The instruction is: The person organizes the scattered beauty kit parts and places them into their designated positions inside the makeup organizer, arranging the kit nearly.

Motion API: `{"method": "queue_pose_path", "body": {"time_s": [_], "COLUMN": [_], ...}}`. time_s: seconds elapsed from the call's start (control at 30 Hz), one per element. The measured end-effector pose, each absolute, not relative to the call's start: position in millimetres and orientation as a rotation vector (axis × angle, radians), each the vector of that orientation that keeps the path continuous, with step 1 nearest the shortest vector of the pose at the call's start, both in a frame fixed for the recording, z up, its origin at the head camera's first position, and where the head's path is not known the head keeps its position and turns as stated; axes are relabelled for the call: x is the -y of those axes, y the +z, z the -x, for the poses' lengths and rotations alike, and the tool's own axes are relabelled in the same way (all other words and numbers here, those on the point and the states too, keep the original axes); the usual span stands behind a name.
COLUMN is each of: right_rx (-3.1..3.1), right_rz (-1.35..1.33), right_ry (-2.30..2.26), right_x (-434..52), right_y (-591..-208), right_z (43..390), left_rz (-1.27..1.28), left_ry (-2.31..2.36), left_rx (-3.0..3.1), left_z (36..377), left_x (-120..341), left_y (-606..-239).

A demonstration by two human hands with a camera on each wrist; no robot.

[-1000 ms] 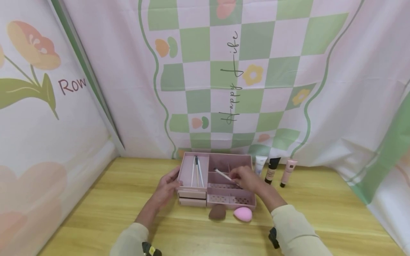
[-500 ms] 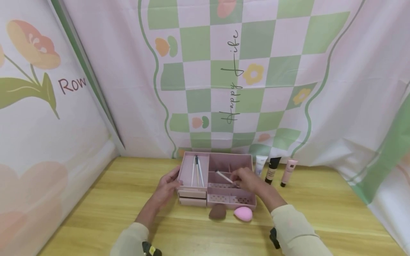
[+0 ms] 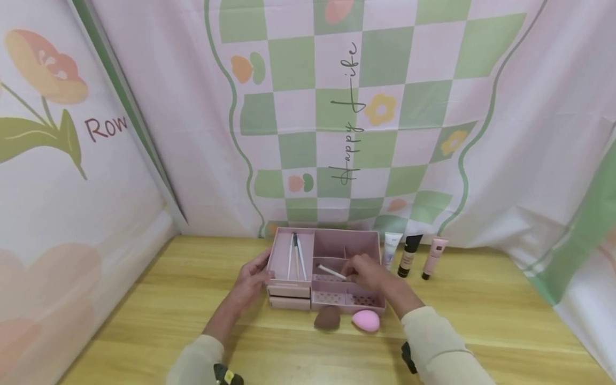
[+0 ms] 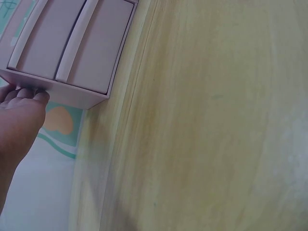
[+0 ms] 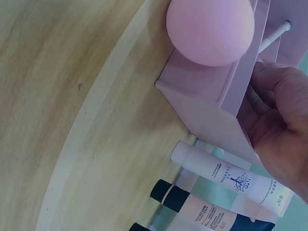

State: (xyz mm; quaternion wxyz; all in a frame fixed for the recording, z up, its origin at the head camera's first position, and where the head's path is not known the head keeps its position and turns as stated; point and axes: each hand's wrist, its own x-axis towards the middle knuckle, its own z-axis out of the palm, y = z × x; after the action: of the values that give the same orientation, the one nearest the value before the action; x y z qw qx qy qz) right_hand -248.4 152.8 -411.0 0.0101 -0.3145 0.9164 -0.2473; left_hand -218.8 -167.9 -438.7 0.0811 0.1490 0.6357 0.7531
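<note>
A pink desktop organizer [image 3: 280, 262] stands at the back of the table, with a shallow tray over two drawers on its left and divided compartments on its right. My left hand [image 3: 252, 280] rests against its left side, the thumb at the front corner; the left wrist view shows those fingertips [image 4: 41, 96] on the side wall. Over the middle compartments, my right hand [image 3: 369, 272] pinches a slim white makeup brush [image 3: 333, 272], its dark tip pointing left. In the right wrist view the brush [image 5: 275, 37] sticks out past the fingers. Several slim sticks [image 3: 297, 259] lie in the tray.
In front of the organizer lie a brown makeup sponge [image 3: 327, 318] and a pink makeup sponge [image 3: 367, 321]. To its right stand a white tube [image 3: 391, 248], a black-and-beige tube [image 3: 409, 256] and a pink tube [image 3: 434, 259]. A patterned curtain [image 3: 293, 112] hangs behind.
My right hand has shifted slightly left, and the brush has moved left and lower, its tip now deeper over the middle compartment. My left hand stays at the organizer's side.
</note>
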Motion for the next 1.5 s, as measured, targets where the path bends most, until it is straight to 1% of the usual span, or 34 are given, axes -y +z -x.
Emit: {"method": "queue_pose_path", "body": {"time_s": [0.2, 0.53, 0.93, 1.2, 1.5], "right_rx": [-2.854, -2.863, -2.922, -2.943, -2.982], "right_rz": [0.946, 0.953, 0.955, 0.933, 1.0], "right_ry": [-0.749, -0.731, -0.68, -0.772, -0.786], "right_x": [-152.3, -153.7, -153.8, -156.0, -155.6], "right_y": [-409.1, -411.7, -412.6, -408.9, -402.4], "right_z": [248.6, 248.7, 241.5, 232.8, 217.8], "left_rz": [-0.559, -0.399, -0.387, -0.377, -0.374], "left_ry": [2.263, 2.261, 2.268, 2.272, 2.273], "left_rx": [-1.894, -1.888, -1.882, -1.867, -1.87], "left_z": [218.2, 215.1, 216.9, 215.6, 215.3], "left_x": [171.0, 165.3, 165.2, 164.8, 164.6], "left_y": [-440.8, -433.7, -435.0, -433.2, -433.4]}}
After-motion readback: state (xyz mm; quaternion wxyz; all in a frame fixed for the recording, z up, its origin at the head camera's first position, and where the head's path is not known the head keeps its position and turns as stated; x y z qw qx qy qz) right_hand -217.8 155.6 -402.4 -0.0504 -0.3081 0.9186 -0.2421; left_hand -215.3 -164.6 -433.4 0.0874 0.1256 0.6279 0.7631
